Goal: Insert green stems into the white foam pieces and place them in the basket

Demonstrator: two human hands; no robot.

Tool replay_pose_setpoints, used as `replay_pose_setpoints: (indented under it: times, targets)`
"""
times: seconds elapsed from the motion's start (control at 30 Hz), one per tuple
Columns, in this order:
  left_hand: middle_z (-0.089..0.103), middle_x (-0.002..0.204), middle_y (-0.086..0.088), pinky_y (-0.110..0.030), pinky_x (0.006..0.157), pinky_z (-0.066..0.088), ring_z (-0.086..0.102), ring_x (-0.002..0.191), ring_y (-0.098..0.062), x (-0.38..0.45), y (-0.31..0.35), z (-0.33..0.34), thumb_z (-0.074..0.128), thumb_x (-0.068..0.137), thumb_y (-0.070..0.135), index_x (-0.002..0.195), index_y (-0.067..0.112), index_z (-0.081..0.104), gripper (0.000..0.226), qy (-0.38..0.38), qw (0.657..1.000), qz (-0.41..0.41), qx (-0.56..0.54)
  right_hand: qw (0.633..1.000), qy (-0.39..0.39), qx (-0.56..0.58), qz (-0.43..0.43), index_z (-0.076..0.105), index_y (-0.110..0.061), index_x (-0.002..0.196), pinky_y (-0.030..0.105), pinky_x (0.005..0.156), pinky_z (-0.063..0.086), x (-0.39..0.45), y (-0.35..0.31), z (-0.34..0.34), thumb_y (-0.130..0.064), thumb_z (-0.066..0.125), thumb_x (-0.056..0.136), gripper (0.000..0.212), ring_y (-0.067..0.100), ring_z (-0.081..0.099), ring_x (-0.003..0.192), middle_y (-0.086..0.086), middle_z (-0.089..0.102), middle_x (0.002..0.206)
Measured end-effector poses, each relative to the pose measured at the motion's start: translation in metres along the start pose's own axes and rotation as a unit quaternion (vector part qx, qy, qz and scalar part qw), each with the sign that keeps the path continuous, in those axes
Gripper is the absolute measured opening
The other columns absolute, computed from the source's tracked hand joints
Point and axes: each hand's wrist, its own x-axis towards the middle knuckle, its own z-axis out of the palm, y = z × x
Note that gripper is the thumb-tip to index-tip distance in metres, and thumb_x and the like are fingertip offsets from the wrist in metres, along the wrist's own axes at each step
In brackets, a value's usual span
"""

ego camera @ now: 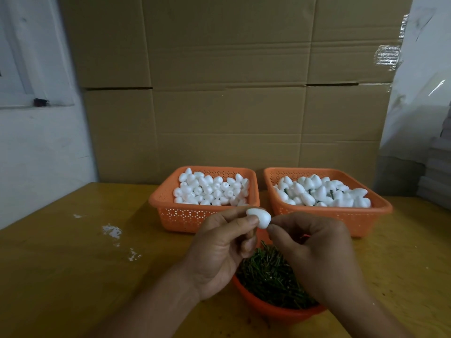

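Foam piece (260,218), egg-shaped, sits raised between both hands just near of the two orange baskets, its long axis roughly level, blunt end toward the right. Left hand (223,250) pinches it between thumb and fingers; right hand (314,250), fingers curled, meets its right end, the pinched item hidden. Green stems (268,276) fill the near bowl (275,311).

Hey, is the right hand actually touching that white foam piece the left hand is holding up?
Touching. In the head view the right hand has its pinched fingertips pressed against the end of the foam piece, which the left hand grips; no gap shows between them.
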Motion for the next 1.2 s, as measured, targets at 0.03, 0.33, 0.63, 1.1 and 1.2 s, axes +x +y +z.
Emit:
replay_pose_setpoints:
  times: [0.03,0.33,0.63,1.1,1.2]
  targets:
    - [0.047,0.065,-0.002,-0.021,0.052,0.035,0.044,0.055,-0.009,0.000,0.000,0.000,0.069,0.080,0.019,0.102,0.004,0.075,0.027,0.001,1.000,0.004,0.004,1.000,-0.005,0.007,0.006,0.078,-0.032,0.079,0.014,0.050,0.049,0.000,0.000,0.000,-0.021,0.078,0.080,0.011,0.000,0.065,0.057,-0.019,0.071,0.067]
    - [0.053,0.066,0.001,-0.021,0.055,0.038,0.046,0.060,-0.008,-0.002,-0.003,0.007,0.071,0.083,0.038,0.095,0.020,0.075,0.023,0.049,0.986,0.093,0.129,0.986,-0.084,0.138,0.035,0.077,-0.021,0.069,0.005,0.052,0.044,-0.003,-0.009,0.007,-0.010,0.069,0.090,0.025,-0.002,0.065,0.054,-0.008,0.075,0.066]
    - [0.064,0.068,0.021,-0.008,0.060,0.044,0.059,0.064,0.006,-0.005,-0.001,0.010,0.056,0.096,0.031,0.099,0.013,0.065,0.020,0.028,0.944,0.198,0.263,0.983,-0.060,0.165,0.053,0.077,-0.031,0.077,0.011,0.053,0.045,-0.006,-0.007,0.014,-0.017,0.071,0.088,0.019,0.002,0.065,0.056,-0.006,0.075,0.069]
    - [0.066,0.074,0.016,-0.011,0.060,0.046,0.060,0.066,0.005,-0.004,-0.009,0.009,0.056,0.100,0.032,0.105,0.027,0.069,0.015,0.031,0.946,0.197,0.256,0.962,-0.064,0.239,0.113,0.077,-0.022,0.076,0.019,0.048,0.050,-0.005,-0.010,0.014,-0.012,0.068,0.089,0.019,0.009,0.060,0.047,0.005,0.074,0.067]
    - [0.067,0.076,0.017,-0.010,0.062,0.046,0.061,0.068,0.005,-0.005,-0.008,0.010,0.054,0.101,0.031,0.108,0.028,0.069,0.016,0.008,0.947,0.187,0.260,0.951,-0.065,0.264,0.147,0.078,-0.016,0.076,0.020,0.049,0.050,-0.002,-0.009,0.011,-0.011,0.068,0.089,0.017,0.008,0.059,0.049,0.007,0.072,0.064]
